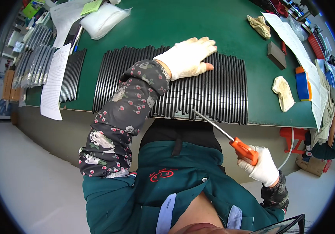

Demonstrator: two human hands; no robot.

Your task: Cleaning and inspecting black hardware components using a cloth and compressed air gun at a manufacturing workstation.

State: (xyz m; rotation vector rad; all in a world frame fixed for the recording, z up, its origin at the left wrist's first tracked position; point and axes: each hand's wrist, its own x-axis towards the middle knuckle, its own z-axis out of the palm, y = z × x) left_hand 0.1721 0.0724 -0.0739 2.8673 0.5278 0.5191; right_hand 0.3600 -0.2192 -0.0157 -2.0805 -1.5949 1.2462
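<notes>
A long row of slim black rods (210,89) lies side by side across the green table, their near ends uneven at the front edge. My left hand (187,56), in a white glove with the thumb tip bare, rests flat over the far part of the rods, fingers stretched out to the right. My right hand (263,167), also gloved in white, is wrapped round the orange handle of a screwdriver (244,151). Its metal shaft points up and left, and the tip is at the near ends of the rods; whether it touches one, I cannot tell.
On the left lie a smaller group of dark rods (73,76), a paper sheet (55,84) and bagged parts (38,64). A white plastic bag (104,21) sits at the back. To the right are two gloves (283,93), a dark block (276,55) and a blue-orange tape roll (303,84).
</notes>
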